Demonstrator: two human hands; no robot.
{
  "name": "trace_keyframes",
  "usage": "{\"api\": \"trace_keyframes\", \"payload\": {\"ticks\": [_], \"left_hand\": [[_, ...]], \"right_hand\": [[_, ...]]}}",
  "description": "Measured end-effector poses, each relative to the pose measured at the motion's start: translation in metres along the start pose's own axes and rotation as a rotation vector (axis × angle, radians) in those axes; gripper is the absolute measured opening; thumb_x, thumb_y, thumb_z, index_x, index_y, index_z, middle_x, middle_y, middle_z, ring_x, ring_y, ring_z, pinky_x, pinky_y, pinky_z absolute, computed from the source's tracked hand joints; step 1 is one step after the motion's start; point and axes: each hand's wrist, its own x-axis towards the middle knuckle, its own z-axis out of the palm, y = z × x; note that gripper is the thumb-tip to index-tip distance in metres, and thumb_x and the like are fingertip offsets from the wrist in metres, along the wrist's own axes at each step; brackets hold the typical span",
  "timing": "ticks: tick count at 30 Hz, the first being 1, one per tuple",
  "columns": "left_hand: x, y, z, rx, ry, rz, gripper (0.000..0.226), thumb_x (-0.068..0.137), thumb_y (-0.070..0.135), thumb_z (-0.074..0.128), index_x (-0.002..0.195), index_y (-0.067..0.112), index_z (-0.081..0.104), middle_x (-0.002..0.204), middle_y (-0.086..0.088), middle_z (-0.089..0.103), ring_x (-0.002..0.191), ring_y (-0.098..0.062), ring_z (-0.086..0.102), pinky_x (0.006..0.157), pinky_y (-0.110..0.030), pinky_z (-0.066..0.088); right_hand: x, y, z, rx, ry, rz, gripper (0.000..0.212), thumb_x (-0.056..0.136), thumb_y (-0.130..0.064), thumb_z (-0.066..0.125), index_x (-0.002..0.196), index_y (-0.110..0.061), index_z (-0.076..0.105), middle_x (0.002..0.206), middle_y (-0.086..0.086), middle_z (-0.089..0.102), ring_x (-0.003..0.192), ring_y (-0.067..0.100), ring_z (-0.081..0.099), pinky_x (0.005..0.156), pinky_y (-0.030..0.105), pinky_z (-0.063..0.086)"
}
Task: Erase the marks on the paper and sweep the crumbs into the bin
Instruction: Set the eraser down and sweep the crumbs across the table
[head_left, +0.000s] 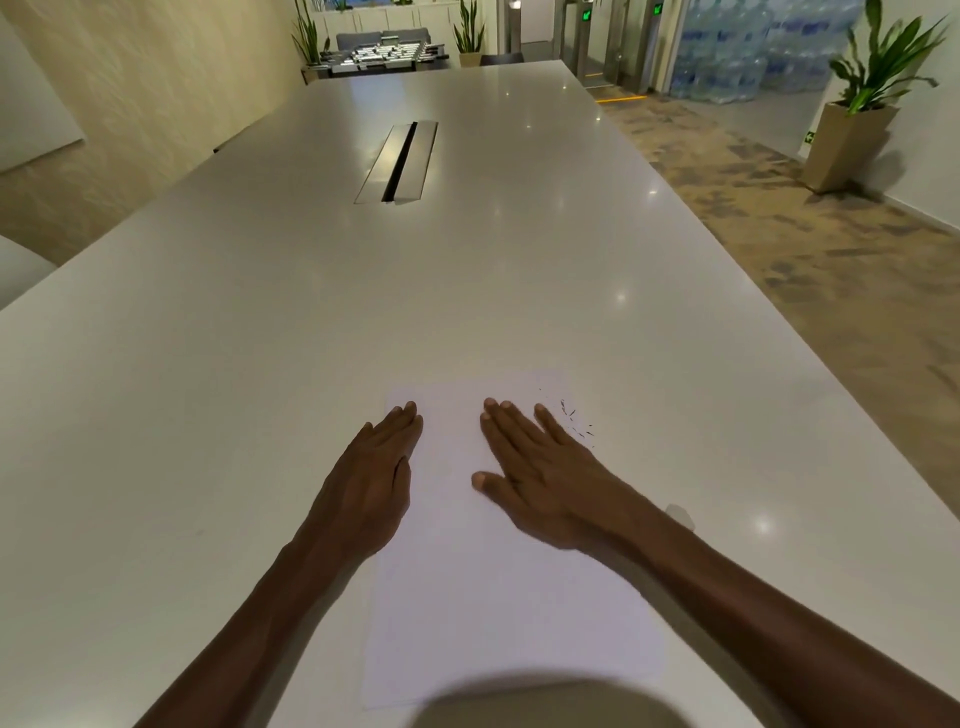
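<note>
A white sheet of paper (493, 597) lies on the long white table (260, 364), near its front edge. My left hand (374, 478) rests flat on the sheet's left edge, fingers together, holding nothing. My right hand (535, 478) lies flat on the upper right part of the sheet with fingers spread. Small dark eraser crumbs (574, 418) are scattered just beyond my right fingertips, at the sheet's upper right corner. A small white object (680, 517), possibly an eraser, peeks out beside my right wrist. No bin is in view.
A metal cable hatch (397, 161) is set into the middle of the table. The table's right edge runs along carpeted floor with a potted plant (857, 104). A rounded beige shape (545, 706) fills the bottom edge of the view.
</note>
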Motion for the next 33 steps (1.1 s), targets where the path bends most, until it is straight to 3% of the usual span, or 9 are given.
{"api": "trace_keyframes", "payload": {"ticks": [3,10,13,17,22,27,30,33], "left_hand": [[-0.001,-0.001,0.0,0.004,0.002,0.012,0.061,0.096,0.03,0.018,0.145,0.009,0.047,0.154,0.002,0.037,0.144,-0.01,0.033,0.12,-0.035,0.023],[-0.002,-0.001,0.0,0.004,0.021,0.021,0.059,0.096,0.028,0.02,0.144,0.008,0.05,0.153,0.0,0.04,0.144,-0.012,0.035,0.12,-0.035,0.023],[0.0,0.0,0.0,-0.008,-0.005,-0.01,0.065,0.093,0.032,0.017,0.146,0.01,0.047,0.155,0.003,0.036,0.145,-0.009,0.031,0.121,-0.033,0.02],[0.0,-0.001,0.0,0.0,-0.023,-0.01,0.066,0.093,0.033,0.015,0.147,0.011,0.045,0.156,0.004,0.034,0.146,-0.008,0.029,0.121,-0.036,0.021],[0.001,0.002,-0.002,0.001,-0.034,-0.025,0.067,0.091,0.033,0.015,0.147,0.011,0.045,0.155,0.005,0.032,0.145,-0.008,0.029,0.121,-0.034,0.019],[0.001,0.004,-0.005,-0.008,-0.045,-0.036,0.07,0.089,0.035,0.013,0.147,0.01,0.045,0.155,0.005,0.032,0.145,-0.007,0.028,0.12,-0.031,0.016],[0.001,0.007,-0.007,-0.007,-0.052,-0.05,0.071,0.089,0.035,0.013,0.147,0.009,0.045,0.155,0.004,0.033,0.144,-0.006,0.027,0.12,-0.03,0.015],[0.003,0.008,-0.008,0.027,-0.074,-0.05,0.062,0.092,0.025,0.02,0.148,0.009,0.043,0.156,0.001,0.033,0.146,-0.008,0.027,0.12,-0.029,0.013]], "right_hand": [[0.013,0.02,-0.004,-0.019,0.011,0.099,0.086,0.087,-0.065,-0.006,0.155,-0.012,-0.004,0.163,0.001,-0.011,0.149,0.011,-0.013,0.122,0.037,-0.01],[-0.006,0.047,-0.009,-0.089,0.077,0.351,0.078,0.097,-0.06,0.008,0.155,-0.007,0.0,0.164,0.006,-0.009,0.15,0.016,-0.01,0.122,0.04,-0.01],[-0.012,0.024,-0.007,-0.085,0.155,0.249,0.082,0.094,-0.062,0.002,0.155,-0.007,0.004,0.163,0.007,-0.006,0.151,0.017,-0.007,0.121,0.039,-0.011],[-0.015,-0.003,0.0,-0.018,0.062,0.069,0.085,0.086,-0.059,-0.009,0.155,-0.01,-0.002,0.163,0.003,-0.012,0.15,0.013,-0.013,0.12,0.037,-0.013],[-0.014,0.035,-0.004,-0.088,0.07,0.154,0.096,0.077,-0.065,-0.021,0.155,-0.011,-0.002,0.163,0.002,-0.01,0.15,0.012,-0.01,0.119,0.038,-0.015],[-0.025,0.07,-0.016,-0.116,0.055,0.233,0.088,0.086,-0.066,-0.011,0.155,-0.011,-0.004,0.163,0.001,-0.013,0.149,0.011,-0.014,0.118,0.037,-0.014],[-0.032,0.081,-0.026,0.016,0.085,0.228,0.087,0.083,-0.061,-0.009,0.156,-0.013,-0.001,0.162,-0.003,-0.014,0.149,0.009,-0.013,0.121,0.036,-0.009],[-0.042,0.095,-0.032,0.11,0.183,0.145,0.067,0.096,-0.047,0.019,0.154,-0.013,0.022,0.164,0.001,0.008,0.151,0.013,0.007,0.119,0.03,0.009]]}}
